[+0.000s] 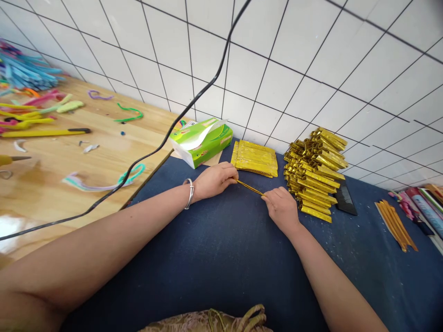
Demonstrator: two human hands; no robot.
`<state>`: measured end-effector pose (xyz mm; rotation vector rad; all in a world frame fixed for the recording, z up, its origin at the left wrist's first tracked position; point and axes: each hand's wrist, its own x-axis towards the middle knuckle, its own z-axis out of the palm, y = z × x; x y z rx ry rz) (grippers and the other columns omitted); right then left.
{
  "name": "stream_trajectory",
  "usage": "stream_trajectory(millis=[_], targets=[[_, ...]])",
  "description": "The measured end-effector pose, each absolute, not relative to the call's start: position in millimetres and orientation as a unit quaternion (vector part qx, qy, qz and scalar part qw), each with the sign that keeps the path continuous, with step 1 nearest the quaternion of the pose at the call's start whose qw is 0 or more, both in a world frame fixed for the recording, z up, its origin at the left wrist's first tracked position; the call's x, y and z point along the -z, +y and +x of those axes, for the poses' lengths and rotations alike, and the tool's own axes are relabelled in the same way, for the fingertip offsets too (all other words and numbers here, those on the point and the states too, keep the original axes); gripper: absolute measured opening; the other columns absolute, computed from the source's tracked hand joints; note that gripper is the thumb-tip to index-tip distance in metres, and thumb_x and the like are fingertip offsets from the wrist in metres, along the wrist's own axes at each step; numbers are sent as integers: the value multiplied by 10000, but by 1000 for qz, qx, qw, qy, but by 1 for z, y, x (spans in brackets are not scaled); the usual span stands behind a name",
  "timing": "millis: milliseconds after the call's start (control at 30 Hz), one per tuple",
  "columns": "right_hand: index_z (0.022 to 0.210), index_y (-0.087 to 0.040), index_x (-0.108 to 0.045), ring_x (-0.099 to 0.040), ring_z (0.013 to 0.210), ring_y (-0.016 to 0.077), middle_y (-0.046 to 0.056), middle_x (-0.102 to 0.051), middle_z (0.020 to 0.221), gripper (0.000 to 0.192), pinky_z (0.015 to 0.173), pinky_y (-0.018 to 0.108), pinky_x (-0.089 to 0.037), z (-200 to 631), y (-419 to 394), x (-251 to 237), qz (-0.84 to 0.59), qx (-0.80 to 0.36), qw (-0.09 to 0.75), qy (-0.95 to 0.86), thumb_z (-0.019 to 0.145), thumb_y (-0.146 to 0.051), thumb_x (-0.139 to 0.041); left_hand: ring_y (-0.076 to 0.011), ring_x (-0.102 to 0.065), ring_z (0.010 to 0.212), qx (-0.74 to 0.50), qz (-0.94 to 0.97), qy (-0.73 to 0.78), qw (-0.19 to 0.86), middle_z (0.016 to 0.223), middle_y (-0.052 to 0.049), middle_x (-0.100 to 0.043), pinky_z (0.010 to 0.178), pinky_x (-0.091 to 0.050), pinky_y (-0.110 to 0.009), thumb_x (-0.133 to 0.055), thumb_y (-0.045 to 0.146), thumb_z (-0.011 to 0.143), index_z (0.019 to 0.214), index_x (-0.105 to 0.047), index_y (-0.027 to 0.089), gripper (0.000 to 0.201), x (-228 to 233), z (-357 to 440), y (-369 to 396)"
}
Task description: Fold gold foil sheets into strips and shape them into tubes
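One thin, folded gold foil strip [249, 187] is pinched at its ends by the left hand [214, 180] and right hand [282, 208] over the blue cloth worktop [214, 249]. At 12 o'clock one flat stack of gold sheets [255, 158] is laid; at 2 o'clock, one heap of folded gold pieces [316, 173].

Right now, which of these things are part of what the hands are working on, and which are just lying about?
In use:
left hand and right hand, pinching the ends of a thin gold strip
flat gold sheets
pile of folded gold pieces

Lying about:
green tissue box
coloured pipe cleaners
black cable
orange sticks
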<state>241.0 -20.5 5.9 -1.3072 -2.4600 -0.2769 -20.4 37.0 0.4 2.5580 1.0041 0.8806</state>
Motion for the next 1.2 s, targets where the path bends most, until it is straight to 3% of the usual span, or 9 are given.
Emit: stream_trajectory(millis=[367,533,767,967,1200], targets=[[839,-192,-619,-461,733,164,41,-574,726,209,698,301,-334,235,-24,-6,-444,81,172,-875,922,-268,-444,-157,-566,890,-242,918,295,111,928,-36,-627,793,-407,-279,-499,313,892,955,-623,192,184,-2,-13,29],[858,-191,-623,-482,756,165,44,-590,751,210,718,300,-345,233,-25,-6,-445,73,163,-877,922,-274,-441,-153,-561,816,-244,915,314,74,826,-32,-625,754,-390,-288,-473,278,894,850,-633,184,191,-2,-7,20],[1070,-182,-576,-496,911,210,83,-615,986,240,763,337,-358,221,-27,-10,-467,76,158,-866,885,-320,-509,-156,-527,765,-220,921,321,22,774,-33,-595,706,-356,-293,-459,257,887,805,-609,176,189,-6,5,8],[901,-189,-603,-463,827,184,54,-607,851,196,740,324,-326,211,-32,-10,-414,96,122,-897,921,-197,-408,-162,-505,769,-202,937,285,17,768,-19,-586,692,-335,-304,-457,208,876,778,-584,190,161,-8,16,1],[761,-199,-580,-423,745,174,30,-546,709,210,694,322,-290,215,-31,-12,-388,121,95,-909,902,-171,-427,-160,-497,767,-191,950,247,15,771,-21,-589,723,-339,-306,-447,228,894,776,-575,189,178,-8,18,1]])
